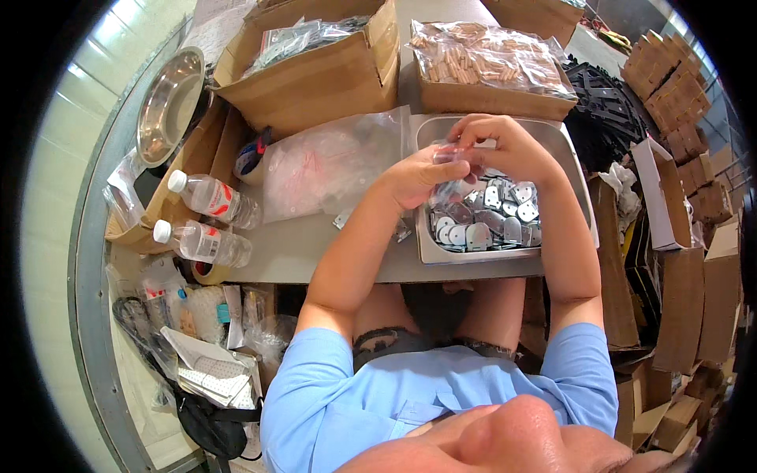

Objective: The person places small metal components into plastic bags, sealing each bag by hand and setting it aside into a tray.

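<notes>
A small clear plastic bag (448, 191) is held over the left part of a metal tray (430, 255). My left hand (418, 177) is closed round it, thumb pointing right. With bent fingers, my right hand (505, 144) pinches at the bag's upper end, close to the left fingertips. What lies inside the bag is hard to make out. Below the hands, the tray holds many flat, shiny metal brackets (479, 235) with rounded ends. Left of the tray lies a large clear bag (335, 162) with reddish contents or markings, and a few metal pieces (402, 230) near its corner.
Two water bottles (217, 201) lie at the left beside a tape roll (251, 167) and a steel bowl (169, 106). Behind stand a cardboard box (315, 98) of bagged parts and another box (493, 98) with bagged wooden dowels (481, 59). Cartons (682, 299) crowd the right.
</notes>
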The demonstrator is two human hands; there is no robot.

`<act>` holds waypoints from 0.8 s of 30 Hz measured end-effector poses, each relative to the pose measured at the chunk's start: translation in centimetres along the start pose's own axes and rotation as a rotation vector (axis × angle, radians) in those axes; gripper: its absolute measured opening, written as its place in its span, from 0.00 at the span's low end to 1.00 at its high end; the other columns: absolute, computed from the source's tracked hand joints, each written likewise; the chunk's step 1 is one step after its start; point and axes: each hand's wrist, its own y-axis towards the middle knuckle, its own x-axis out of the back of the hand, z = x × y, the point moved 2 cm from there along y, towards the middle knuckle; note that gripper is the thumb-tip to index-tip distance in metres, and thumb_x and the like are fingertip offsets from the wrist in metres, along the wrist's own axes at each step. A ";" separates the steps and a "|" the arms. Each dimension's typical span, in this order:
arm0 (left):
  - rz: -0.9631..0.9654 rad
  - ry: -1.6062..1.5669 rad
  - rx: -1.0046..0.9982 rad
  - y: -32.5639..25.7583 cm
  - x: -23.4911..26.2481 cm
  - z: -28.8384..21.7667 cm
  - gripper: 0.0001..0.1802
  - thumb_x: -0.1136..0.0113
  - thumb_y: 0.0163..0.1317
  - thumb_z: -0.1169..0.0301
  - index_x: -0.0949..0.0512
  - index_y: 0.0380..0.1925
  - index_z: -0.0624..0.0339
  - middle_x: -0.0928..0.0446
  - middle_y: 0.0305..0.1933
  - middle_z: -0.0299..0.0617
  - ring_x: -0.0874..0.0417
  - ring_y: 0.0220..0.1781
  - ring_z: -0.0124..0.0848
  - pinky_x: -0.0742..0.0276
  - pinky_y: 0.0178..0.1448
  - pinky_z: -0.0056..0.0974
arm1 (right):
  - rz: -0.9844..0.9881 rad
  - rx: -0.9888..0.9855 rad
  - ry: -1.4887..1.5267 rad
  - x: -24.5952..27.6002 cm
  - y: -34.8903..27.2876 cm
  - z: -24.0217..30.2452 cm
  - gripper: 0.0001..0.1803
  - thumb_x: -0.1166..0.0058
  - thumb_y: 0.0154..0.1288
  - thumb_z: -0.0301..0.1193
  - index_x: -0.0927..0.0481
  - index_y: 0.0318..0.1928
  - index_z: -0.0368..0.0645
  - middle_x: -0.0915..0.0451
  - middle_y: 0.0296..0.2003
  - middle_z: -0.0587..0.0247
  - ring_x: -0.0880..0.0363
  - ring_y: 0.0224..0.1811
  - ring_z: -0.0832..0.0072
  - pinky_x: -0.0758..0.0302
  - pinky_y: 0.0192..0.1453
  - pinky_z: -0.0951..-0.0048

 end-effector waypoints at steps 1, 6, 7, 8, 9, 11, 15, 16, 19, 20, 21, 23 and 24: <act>-0.031 0.078 -0.044 0.1 -0.3 -0.3 0.28 0.34 0.55 0.60 0.31 0.52 0.61 0.25 0.43 0.39 0.23 0.44 0.28 0.21 0.43 0.38 | -0.022 -0.111 0.113 0.1 -0.1 -0.3 0.08 0.40 0.53 0.24 0.19 0.35 0.37 0.23 0.36 0.63 0.28 0.34 0.83 0.30 0.39 0.79; -0.378 0.292 -0.284 0.8 2.2 -0.3 0.22 0.35 0.56 0.60 0.27 0.46 0.61 0.23 0.40 0.35 0.24 0.39 0.23 0.26 0.42 0.32 | -0.283 -0.124 0.010 0.6 0.0 -0.5 0.06 0.39 0.51 0.24 0.19 0.29 0.34 0.24 0.21 0.68 0.30 0.23 0.84 0.32 0.28 0.80; -0.436 0.285 -0.356 0.8 2.6 -0.4 0.20 0.35 0.56 0.59 0.24 0.43 0.61 0.23 0.37 0.33 0.26 0.35 0.20 0.28 0.39 0.29 | -0.333 -0.145 0.009 0.6 0.1 -0.6 0.06 0.38 0.51 0.25 0.19 0.27 0.34 0.24 0.20 0.69 0.31 0.23 0.85 0.33 0.28 0.80; -0.437 0.285 -0.357 0.9 2.6 -0.4 0.20 0.35 0.56 0.59 0.24 0.43 0.61 0.23 0.37 0.33 0.26 0.35 0.20 0.28 0.39 0.29 | -0.332 -0.143 0.009 0.6 0.1 -0.6 0.06 0.38 0.51 0.25 0.19 0.27 0.34 0.24 0.20 0.69 0.31 0.23 0.85 0.33 0.28 0.80; -0.497 0.237 -0.369 0.9 2.6 -0.2 0.17 0.37 0.58 0.61 0.23 0.41 0.61 0.23 0.35 0.33 0.26 0.34 0.20 0.28 0.39 0.28 | -0.339 -0.163 0.000 0.5 0.2 -0.5 0.06 0.38 0.50 0.25 0.19 0.26 0.34 0.24 0.20 0.69 0.31 0.23 0.85 0.33 0.28 0.80; -0.555 0.188 -0.382 0.9 2.5 -0.2 0.14 0.38 0.59 0.63 0.22 0.38 0.62 0.22 0.33 0.33 0.25 0.34 0.20 0.28 0.39 0.28 | -0.346 -0.182 -0.010 0.6 0.2 -0.6 0.06 0.37 0.50 0.25 0.19 0.25 0.35 0.24 0.20 0.69 0.31 0.23 0.85 0.33 0.28 0.80; -0.603 0.320 -0.463 0.8 1.8 -0.5 0.11 0.41 0.62 0.66 0.22 0.34 0.63 0.23 0.30 0.33 0.26 0.32 0.19 0.29 0.37 0.26 | -0.297 -0.199 -0.016 0.6 0.3 -0.6 0.07 0.37 0.50 0.26 0.21 0.27 0.35 0.26 0.20 0.70 0.33 0.23 0.85 0.33 0.28 0.80; -0.636 0.449 -0.510 0.7 1.6 -0.6 0.10 0.42 0.62 0.66 0.22 0.33 0.63 0.23 0.28 0.33 0.26 0.31 0.19 0.30 0.36 0.26 | -0.277 -0.183 -0.054 0.4 0.4 -0.4 0.08 0.38 0.50 0.26 0.22 0.28 0.35 0.26 0.21 0.71 0.33 0.24 0.85 0.33 0.28 0.80; -0.676 0.668 -0.494 0.3 0.4 -0.8 0.10 0.44 0.63 0.67 0.22 0.32 0.64 0.24 0.25 0.32 0.28 0.28 0.18 0.31 0.32 0.26 | -0.213 -0.177 0.006 -0.1 0.4 -0.5 0.09 0.39 0.52 0.26 0.25 0.30 0.35 0.27 0.22 0.68 0.34 0.25 0.84 0.33 0.29 0.78; -0.677 0.669 -0.495 0.3 0.1 -0.9 0.10 0.44 0.63 0.67 0.22 0.32 0.64 0.24 0.25 0.32 0.28 0.28 0.18 0.31 0.32 0.26 | -0.212 -0.174 0.006 -0.2 0.4 -0.5 0.09 0.39 0.52 0.26 0.25 0.30 0.35 0.27 0.22 0.68 0.34 0.25 0.84 0.33 0.29 0.78; -0.687 0.695 -0.474 0.2 -0.2 -0.9 0.10 0.45 0.63 0.67 0.23 0.31 0.64 0.25 0.24 0.32 0.29 0.26 0.18 0.32 0.30 0.27 | -0.181 -0.156 -0.021 -0.4 0.4 -0.6 0.09 0.40 0.52 0.26 0.25 0.31 0.35 0.27 0.23 0.66 0.33 0.25 0.82 0.33 0.29 0.77; -0.698 0.721 -0.453 0.1 -0.6 -1.1 0.10 0.45 0.64 0.67 0.23 0.31 0.64 0.25 0.23 0.32 0.30 0.25 0.18 0.33 0.28 0.27 | -0.150 -0.137 -0.048 -0.6 0.4 -0.6 0.09 0.41 0.53 0.26 0.26 0.31 0.34 0.27 0.23 0.64 0.33 0.26 0.81 0.33 0.30 0.77; -0.674 0.701 -0.449 0.1 -0.8 -1.2 0.10 0.45 0.64 0.67 0.23 0.31 0.63 0.27 0.24 0.30 0.32 0.26 0.17 0.35 0.29 0.26 | -0.148 -0.097 -0.072 -0.6 0.4 -0.6 0.09 0.42 0.53 0.26 0.26 0.31 0.34 0.27 0.23 0.63 0.33 0.26 0.79 0.33 0.30 0.76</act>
